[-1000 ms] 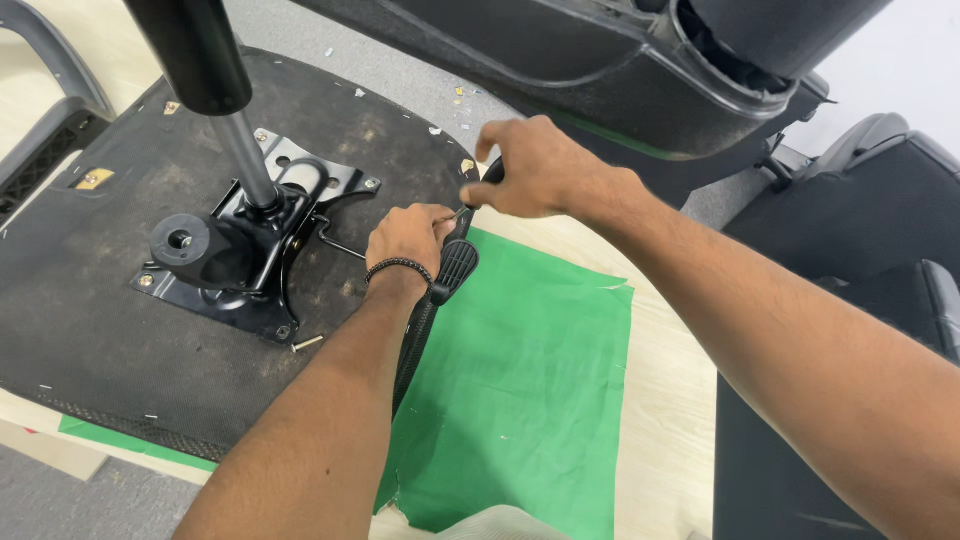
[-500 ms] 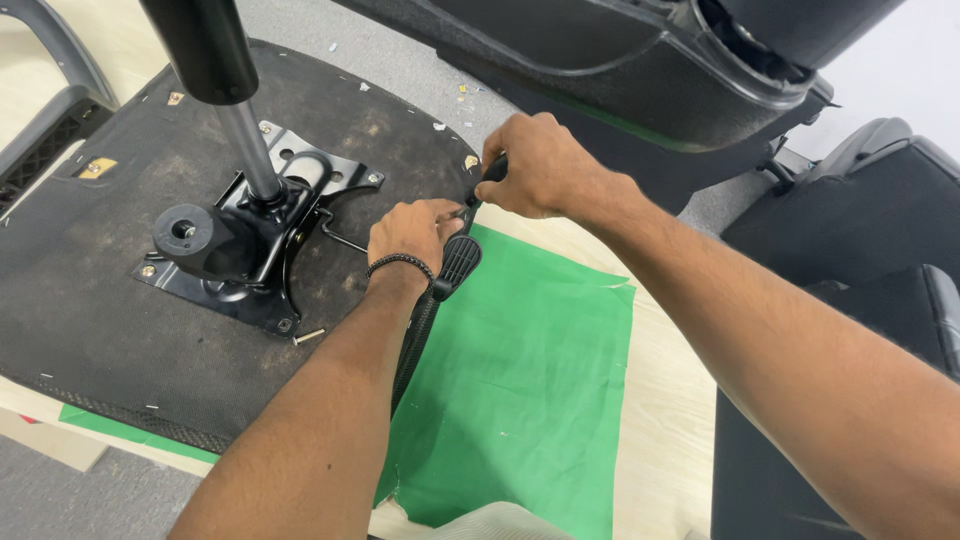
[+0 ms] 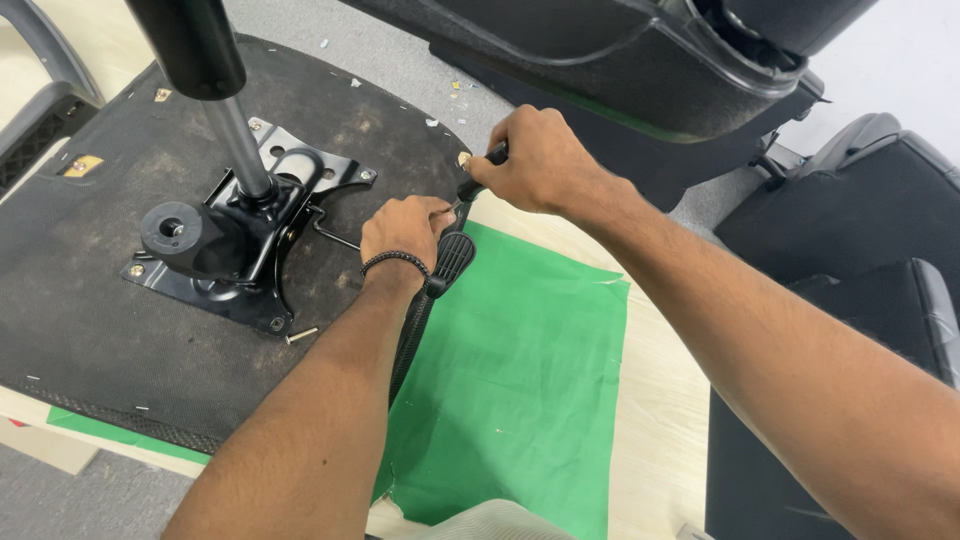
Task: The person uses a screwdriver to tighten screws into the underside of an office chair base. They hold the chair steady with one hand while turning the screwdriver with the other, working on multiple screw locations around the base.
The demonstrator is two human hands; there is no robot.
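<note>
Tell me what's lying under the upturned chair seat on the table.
A green cloth shows beneath the chair seat, spreading right over the pale table, with a sliver at the seat's near edge. How far it runs underneath is hidden by the seat.

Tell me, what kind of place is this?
Probably a workshop where office chairs get put together or fixed. An upturned chair seat lies on a table with its black metal mechanism showing, more black chair parts stand around, and the right hand grips a tool.
</note>
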